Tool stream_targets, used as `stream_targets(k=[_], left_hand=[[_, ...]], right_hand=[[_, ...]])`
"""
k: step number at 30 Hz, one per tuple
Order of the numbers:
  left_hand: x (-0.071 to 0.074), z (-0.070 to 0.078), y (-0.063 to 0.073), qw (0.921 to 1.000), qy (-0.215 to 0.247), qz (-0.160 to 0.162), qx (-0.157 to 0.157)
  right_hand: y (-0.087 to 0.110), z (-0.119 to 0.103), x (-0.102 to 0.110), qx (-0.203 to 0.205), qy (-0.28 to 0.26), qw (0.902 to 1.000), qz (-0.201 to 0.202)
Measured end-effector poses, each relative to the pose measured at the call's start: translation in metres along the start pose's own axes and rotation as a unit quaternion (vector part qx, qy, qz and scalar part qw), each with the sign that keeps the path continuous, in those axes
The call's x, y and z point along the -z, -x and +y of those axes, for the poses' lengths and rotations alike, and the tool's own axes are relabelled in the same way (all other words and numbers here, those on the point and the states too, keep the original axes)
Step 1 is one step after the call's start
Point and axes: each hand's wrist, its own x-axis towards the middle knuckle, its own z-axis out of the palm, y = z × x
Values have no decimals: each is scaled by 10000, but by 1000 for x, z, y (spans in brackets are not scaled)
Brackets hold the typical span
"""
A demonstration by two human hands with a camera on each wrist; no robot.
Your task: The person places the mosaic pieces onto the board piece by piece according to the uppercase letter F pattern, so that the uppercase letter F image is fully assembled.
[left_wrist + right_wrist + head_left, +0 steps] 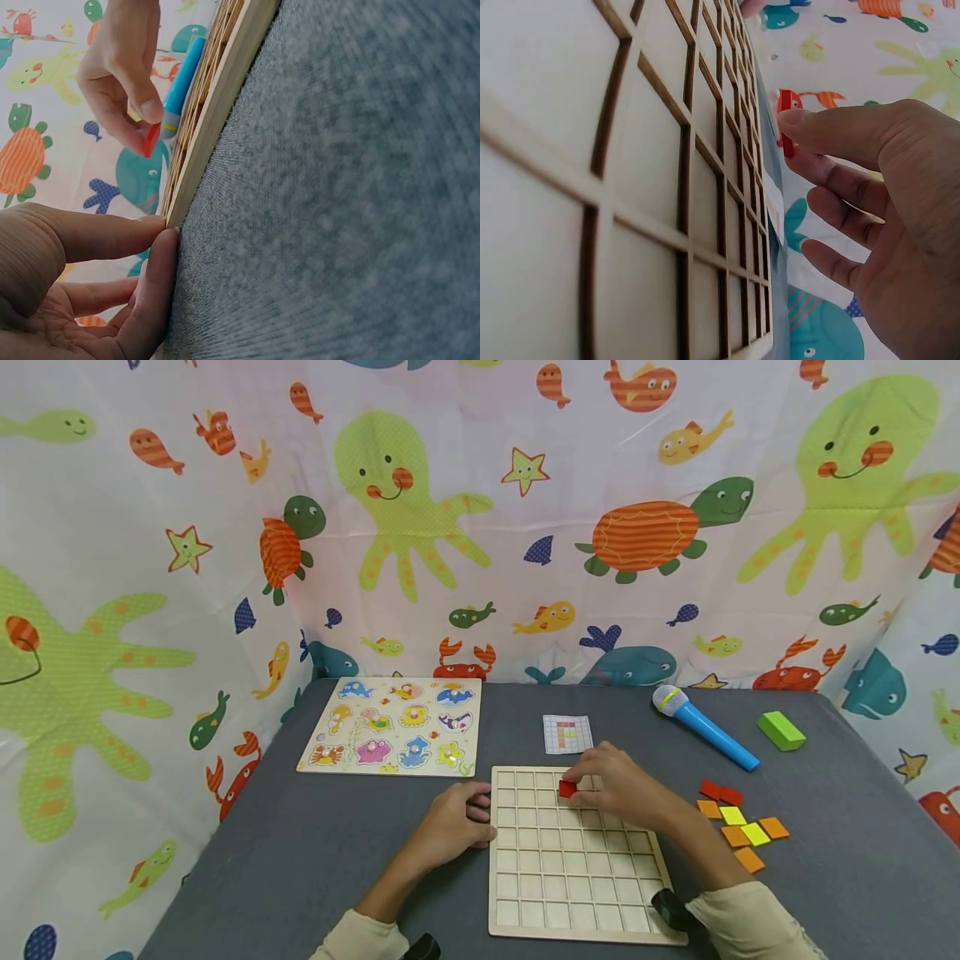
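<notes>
A light wooden grid board (562, 885) with square compartments lies on the grey table. My right hand (621, 787) holds a small red square tile (567, 788) over the board's far rows. In the right wrist view the thumb and index finger pinch the red tile (786, 124) on edge, apart from the grid. My left hand (452, 820) is at the board's left side; in the left wrist view its thumb and index finger pinch the board's rim (196, 169). Past the board's far edge lies a paper card (567, 735) printed with a coloured grid pattern.
Loose red, orange and yellow tiles (735, 836) lie right of the board. Behind them are a blue toy microphone (708, 731) and a green block (782, 731). A sea-animal peg puzzle (390, 727) sits at the back left. A printed curtain (540, 635) hangs behind the table.
</notes>
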Motion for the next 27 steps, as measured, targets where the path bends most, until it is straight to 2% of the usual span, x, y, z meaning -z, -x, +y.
stream_targets(k=[9, 16, 27], left_hand=[[0, 0, 0, 10000, -39, 23, 10], [-1, -1, -2, 9999, -103, 36, 49], [0, 1, 0, 10000, -62, 48, 26]], right_hand=[[-10, -9, -8, 153, 63, 9998, -139], [-18, -11, -14, 420, 160, 9989, -138], [-25, -16, -18, 210, 216, 9990, -323]])
